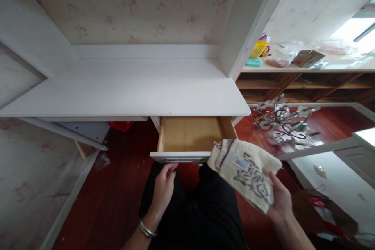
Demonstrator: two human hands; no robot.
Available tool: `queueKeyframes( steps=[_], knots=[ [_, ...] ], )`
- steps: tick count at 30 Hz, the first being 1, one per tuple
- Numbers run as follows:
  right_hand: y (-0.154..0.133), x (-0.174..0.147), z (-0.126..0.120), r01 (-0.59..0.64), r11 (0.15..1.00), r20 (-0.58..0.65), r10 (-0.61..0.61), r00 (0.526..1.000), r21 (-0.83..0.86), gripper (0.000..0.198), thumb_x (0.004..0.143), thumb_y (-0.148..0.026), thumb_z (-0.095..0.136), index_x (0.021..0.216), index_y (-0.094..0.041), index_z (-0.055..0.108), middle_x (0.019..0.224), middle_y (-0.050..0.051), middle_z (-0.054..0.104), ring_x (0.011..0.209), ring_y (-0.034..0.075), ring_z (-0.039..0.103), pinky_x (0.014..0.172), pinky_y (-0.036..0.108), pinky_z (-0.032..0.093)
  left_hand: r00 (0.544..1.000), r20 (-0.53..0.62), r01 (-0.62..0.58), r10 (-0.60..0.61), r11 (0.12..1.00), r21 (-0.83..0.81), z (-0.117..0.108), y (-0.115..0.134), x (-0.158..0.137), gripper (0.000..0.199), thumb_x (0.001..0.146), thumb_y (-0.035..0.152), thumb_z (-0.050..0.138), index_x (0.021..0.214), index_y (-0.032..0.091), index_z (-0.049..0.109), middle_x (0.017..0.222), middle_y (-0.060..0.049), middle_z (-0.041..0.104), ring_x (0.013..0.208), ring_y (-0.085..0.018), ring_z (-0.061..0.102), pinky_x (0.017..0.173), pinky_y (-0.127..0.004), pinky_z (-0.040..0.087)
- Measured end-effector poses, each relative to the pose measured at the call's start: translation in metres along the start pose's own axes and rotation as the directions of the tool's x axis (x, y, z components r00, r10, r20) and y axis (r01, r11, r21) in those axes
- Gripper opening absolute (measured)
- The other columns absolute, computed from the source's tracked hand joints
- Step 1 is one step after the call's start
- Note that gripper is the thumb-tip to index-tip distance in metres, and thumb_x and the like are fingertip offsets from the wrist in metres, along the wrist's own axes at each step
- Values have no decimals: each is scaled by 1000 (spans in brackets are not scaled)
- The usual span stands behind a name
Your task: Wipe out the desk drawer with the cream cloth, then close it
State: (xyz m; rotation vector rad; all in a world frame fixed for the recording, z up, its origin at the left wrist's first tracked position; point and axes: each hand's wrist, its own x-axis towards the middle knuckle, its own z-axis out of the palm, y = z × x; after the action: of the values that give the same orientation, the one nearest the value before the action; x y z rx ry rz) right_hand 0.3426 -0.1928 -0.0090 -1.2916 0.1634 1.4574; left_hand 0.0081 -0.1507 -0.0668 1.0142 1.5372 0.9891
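Below the white desk top, a wooden drawer is pulled out, showing a bare pale bottom. My left hand, with a bracelet at the wrist, is closed at the lower edge of the white drawer front; its fingertips are partly hidden there. A small metal knob shows to the right of that hand. In my right hand is a folded cream cloth with dark printed figures and a small white label. The cloth's left corner overlaps the drawer's right front corner in view.
The white desk spans the space before me. To the right, a chandelier lies on the red floor beside a low wooden shelf topped with bags and a cardboard box. A white cabinet is at the lower right.
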Motion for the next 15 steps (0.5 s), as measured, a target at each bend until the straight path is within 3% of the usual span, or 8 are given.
queueKeyframes(
  steps=[3,8,15],
  knots=[
    [16,14,6,-78,997,52,77,996,10,25,71,-29,71,93,-18,65,92,12,75,96,33,69,93,54,51,999,-1,-32,32,999,8,6,11,12,20,80,29,53,92,20,66,106,-7,69,103,-21,63,96,-36,45],
    [22,10,3,-76,997,87,77,993,-21,35,66,-12,77,98,-17,65,96,10,75,93,30,70,95,50,51,999,46,-21,20,1000,15,6,18,38,22,81,31,54,96,20,65,108,-8,68,100,-21,63,87,-33,49],
    [28,5,-15,-62,996,38,59,998,61,18,70,-19,71,88,-17,68,87,11,76,99,33,68,96,54,49,995,70,-74,71,996,41,21,30,95,23,80,25,53,100,18,60,107,-10,66,99,-21,64,79,-31,51]
  ],
)
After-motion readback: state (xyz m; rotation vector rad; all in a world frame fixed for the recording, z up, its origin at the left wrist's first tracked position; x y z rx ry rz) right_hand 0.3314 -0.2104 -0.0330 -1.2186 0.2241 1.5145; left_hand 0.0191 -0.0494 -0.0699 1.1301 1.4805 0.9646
